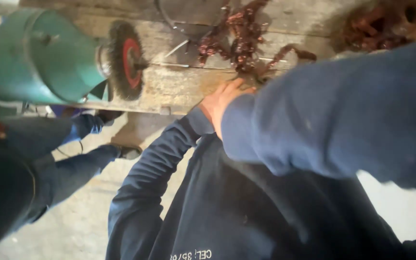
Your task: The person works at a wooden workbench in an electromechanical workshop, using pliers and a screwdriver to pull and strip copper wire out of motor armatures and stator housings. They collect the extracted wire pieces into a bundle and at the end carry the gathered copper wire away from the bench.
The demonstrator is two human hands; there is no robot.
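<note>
The left hand (221, 98) lies flat at the front edge of the worn grey wooden desk (179, 86), its grip wide and holding nothing. Its fingertips reach just beside the heap of rusty reddish-brown metal chain pieces (239, 36), which lies on the desk top. The right hand is not visible; only its blue sleeve (343, 110) crosses the view, so I cannot tell its grip. To the left, a green bench grinder (34, 58) carries a round wire brush wheel with red centre (127, 60). Another person's legs in blue trousers (68, 159) stand near.
</note>
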